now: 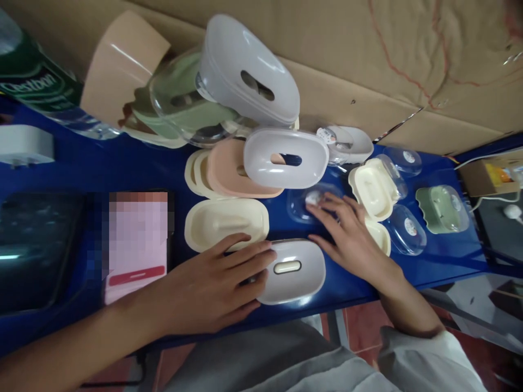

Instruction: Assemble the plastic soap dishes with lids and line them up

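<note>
Grey slotted dish (294, 286) lies on the blue surface (351, 296) right in front of me, near its close edge, between my two hands. Its long axis runs left to right, roughly in line with the fingers of my left hand (229, 280), which come in from the left and lie over its left end. Those fingers are nearly straight and a little apart; their undersides are hidden, so I cannot tell whether they pinch the rim or only rest there.

My right hand (353, 239) comes in from the other side, its fingers spread wide and the thumb well away from the index. That thumb is just beside the dish's far right edge; whether it touches, I cannot tell. The index lies over the label on a clear lid (297, 206), which sits just beyond the dish, its long side about parallel to the dish's. So the left is nearer the dish, the right nearer the lid.

Left of the lid is a cream tray (216, 218); past my right fingers stands a cream dish (372, 190).
</note>
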Motion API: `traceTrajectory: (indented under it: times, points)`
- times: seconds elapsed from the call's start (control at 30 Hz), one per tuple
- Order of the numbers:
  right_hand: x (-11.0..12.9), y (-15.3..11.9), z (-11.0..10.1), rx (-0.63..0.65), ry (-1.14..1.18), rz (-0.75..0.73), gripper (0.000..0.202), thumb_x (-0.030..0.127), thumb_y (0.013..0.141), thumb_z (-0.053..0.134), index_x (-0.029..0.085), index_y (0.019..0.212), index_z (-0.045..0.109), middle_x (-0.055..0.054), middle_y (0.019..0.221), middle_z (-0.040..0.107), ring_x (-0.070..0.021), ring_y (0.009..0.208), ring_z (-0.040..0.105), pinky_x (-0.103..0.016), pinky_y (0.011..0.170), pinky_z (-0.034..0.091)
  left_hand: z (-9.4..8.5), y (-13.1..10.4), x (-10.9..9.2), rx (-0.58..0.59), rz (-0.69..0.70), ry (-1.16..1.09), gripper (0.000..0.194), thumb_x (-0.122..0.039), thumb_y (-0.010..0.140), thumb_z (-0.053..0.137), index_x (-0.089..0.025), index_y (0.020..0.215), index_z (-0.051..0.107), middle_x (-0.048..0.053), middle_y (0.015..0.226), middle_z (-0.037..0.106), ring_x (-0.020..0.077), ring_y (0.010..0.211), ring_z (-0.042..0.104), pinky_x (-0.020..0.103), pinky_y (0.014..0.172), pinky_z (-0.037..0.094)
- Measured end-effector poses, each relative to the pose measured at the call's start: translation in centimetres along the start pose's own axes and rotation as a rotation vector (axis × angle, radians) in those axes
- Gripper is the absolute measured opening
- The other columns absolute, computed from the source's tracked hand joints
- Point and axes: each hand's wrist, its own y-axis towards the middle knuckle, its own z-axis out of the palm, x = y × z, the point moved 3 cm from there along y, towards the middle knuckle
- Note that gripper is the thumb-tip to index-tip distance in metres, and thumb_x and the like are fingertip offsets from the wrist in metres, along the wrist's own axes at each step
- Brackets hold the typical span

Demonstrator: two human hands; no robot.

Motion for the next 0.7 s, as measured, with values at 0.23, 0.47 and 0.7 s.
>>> traceTrajectory:
  times: [0.23,0.47,0.7]
  points:
    - [-0.9,-0.3,0.4,0.064,0.007,0.001,0.072,0.044,0.107,0.068,0.023,0.169,0.039,-0.021,0.171,0.045,-0.0418,0.16,0.042,-0.069,0.125,0.042,-0.1,-0.2,-0.2,-0.01,0.016,0.044,0.022,-0.042,0.106,0.061,-0.024,0.113,0.073,0.007,0.146,0.072,0.0245,0.145,0.06,0.042,0.129,0.032]
    - [-1.2,-0.2,-1.7,-0.073,0.198,0.022,0.064,0.049,0.101,0.077,0.025,0.157,0.056,-0.016,0.155,0.063,-0.0344,0.144,0.062,-0.057,0.119,0.056,-0.4,0.0,-0.1,-0.014,0.029,0.063,0.02,-0.041,0.106,0.062,-0.024,0.112,0.071,0.005,0.132,0.077,0.0237,0.139,0.063,0.042,0.129,0.029]
    - [0.3,-0.7,-1.8,-0.013,0.321,-0.014,0.08,0.053,0.101,0.075,0.026,0.168,0.041,-0.016,0.156,0.063,-0.035,0.147,0.058,-0.059,0.122,0.053,-0.7,0.4,-0.3,-0.099,0.056,0.128,0.01,-0.031,0.106,0.063,-0.023,0.104,0.069,0.002,0.106,0.076,0.0213,0.109,0.069,0.048,0.125,0.036]
